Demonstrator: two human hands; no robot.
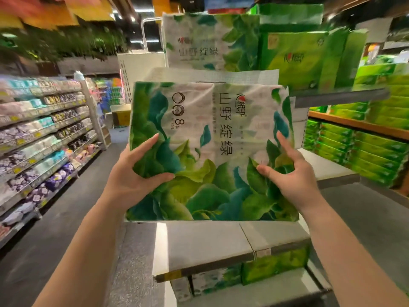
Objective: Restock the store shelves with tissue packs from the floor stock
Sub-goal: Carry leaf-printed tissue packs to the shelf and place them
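Holding up a tissue pack [210,151] printed with green leaves, chest-high in a store aisle, in front of the shelf end. Gripping its lower left edge with the left hand [141,173], thumb curled across the front, index finger lying straight up the face. Pinching the wrapper at lower right with the right hand [287,173], thumb pressing the front, index finger pointing upward, remaining fingers curling into the film. Standing upright on the upper shelf [340,97] behind, a matching pack [210,41] beside green boxes [305,56]. Sitting below, a grey shelf [221,242] over more stock. Lining the left, stocked aisle shelves [44,134].
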